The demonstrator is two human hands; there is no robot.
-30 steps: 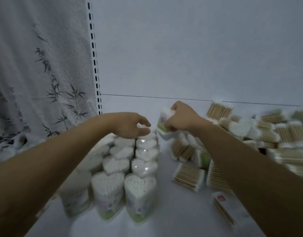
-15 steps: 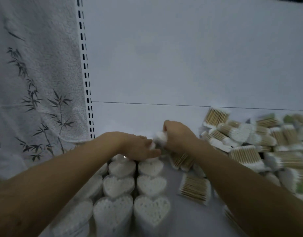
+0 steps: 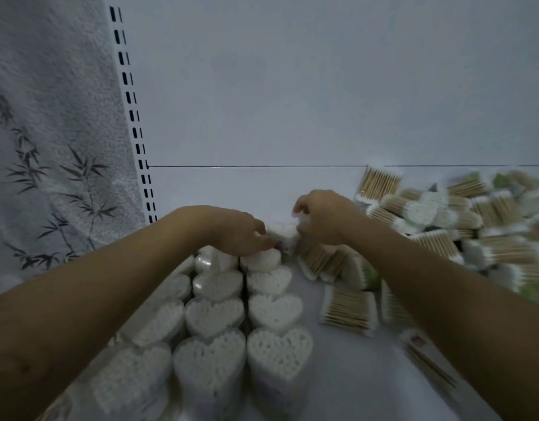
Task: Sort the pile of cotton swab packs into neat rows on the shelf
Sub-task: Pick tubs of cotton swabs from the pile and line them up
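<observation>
Heart-shaped cotton swab packs [image 3: 274, 308] stand upright in rows on the white shelf [image 3: 225, 189], running from front to back. My left hand [image 3: 240, 235] rests flat on the rearmost packs of the rows, fingers straight. My right hand [image 3: 319, 217] grips one heart-shaped pack [image 3: 281, 235] at the back end of the right row, fingers curled over its top. A loose pile of swab packs [image 3: 444, 226] with wooden sticks lies to the right, partly hidden by my right forearm.
A white back panel rises behind the shelf, with a slotted upright [image 3: 134, 117] at the left. A grey cloth with a bamboo print [image 3: 49, 147] hangs left of it. Flat square packs [image 3: 347, 308] lie beside the rows.
My right hand has brought the pack down from mid-air to the back of the right row. My left hand has lowered onto the rearmost packs. The view has tilted downward.
</observation>
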